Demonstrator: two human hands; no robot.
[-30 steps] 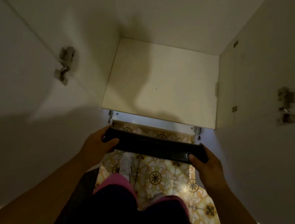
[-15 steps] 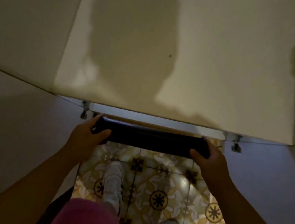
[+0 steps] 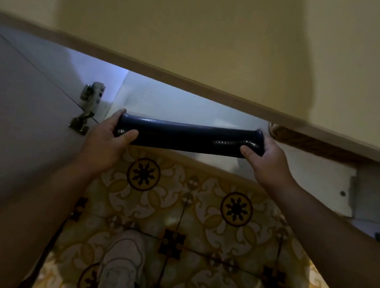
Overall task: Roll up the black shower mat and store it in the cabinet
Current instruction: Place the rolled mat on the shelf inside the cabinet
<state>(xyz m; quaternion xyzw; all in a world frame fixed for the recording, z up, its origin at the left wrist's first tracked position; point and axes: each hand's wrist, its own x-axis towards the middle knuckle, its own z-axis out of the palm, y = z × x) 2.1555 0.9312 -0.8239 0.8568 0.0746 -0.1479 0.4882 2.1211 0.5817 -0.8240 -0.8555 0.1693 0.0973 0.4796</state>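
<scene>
At the bottom of the frame a white shoe [image 3: 121, 271] stands on patterned floor tiles [image 3: 198, 218]. Mid-frame, the left hand [image 3: 107, 140] and right hand [image 3: 267, 160] each grip an end of the black shower mat [image 3: 188, 137], already rolled. It is level before the cabinet [image 3: 197, 47] above; storing it remains.

No text, label, brand, number or sign can be read anywhere in this dim view.
</scene>
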